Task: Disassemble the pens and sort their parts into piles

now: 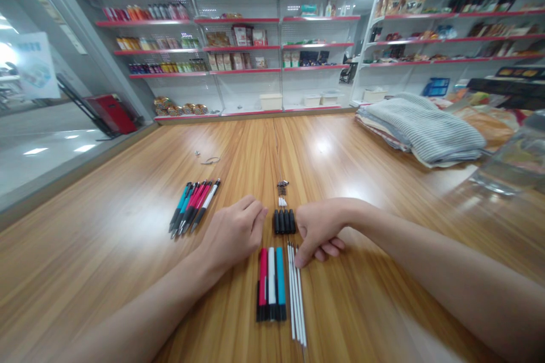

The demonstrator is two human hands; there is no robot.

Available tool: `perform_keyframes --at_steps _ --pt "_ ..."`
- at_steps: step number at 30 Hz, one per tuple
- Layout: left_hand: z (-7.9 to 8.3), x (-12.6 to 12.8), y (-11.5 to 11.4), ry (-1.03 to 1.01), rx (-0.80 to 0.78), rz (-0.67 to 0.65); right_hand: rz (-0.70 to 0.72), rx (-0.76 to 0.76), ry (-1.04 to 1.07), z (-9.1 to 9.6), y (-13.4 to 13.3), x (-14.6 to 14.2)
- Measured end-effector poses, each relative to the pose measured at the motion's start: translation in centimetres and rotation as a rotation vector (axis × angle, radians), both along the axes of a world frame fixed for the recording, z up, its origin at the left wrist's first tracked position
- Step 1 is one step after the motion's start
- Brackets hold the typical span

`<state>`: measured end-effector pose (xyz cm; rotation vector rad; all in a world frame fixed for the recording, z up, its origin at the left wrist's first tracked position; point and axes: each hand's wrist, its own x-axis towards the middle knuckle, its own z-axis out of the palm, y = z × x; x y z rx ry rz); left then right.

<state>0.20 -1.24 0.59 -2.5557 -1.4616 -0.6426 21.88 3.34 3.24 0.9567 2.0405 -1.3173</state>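
Observation:
My left hand [242, 224] rests on the table in a loose fist, with nothing visible in it. My right hand [317, 227] lies with fingers curled under, its thumb against or just beside the tips of several white pen refills [297, 300]; I see nothing held. Between my hands stands a row of black pen grips [284, 221]. Nearer me lie a pink pen barrel [263, 278], a white barrel [271, 278] and a blue barrel [280, 278], all with black ends. Beyond the grips are small white pieces [282, 202] and tiny dark and metallic parts [283, 184].
Several assembled pens [195, 204] lie together at left. Behind them is a thin looped strip [210, 160]. Folded striped cloth [426, 127] and a clear container [513, 153] sit at right on the wooden table [106, 261]. Stocked shelves [238, 71] stand beyond the far edge.

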Motion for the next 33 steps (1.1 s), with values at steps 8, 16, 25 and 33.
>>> perform_keyframes --at_steps 8,16,25,33 --pt "-0.04 -0.08 0.01 0.004 0.005 0.004 0.037 -0.009 0.031 0.12 0.23 0.26" --pt "-0.07 -0.07 -0.05 0.013 -0.01 0.01 0.065 0.028 0.033 0.42 0.19 0.26" --pt "0.01 -0.09 0.0 0.01 0.002 0.004 0.063 0.042 0.003 0.69 -0.04 0.04" --pt "-0.23 -0.2 0.09 0.002 -0.023 0.004 0.021 -0.015 0.008 0.29 0.16 0.24"
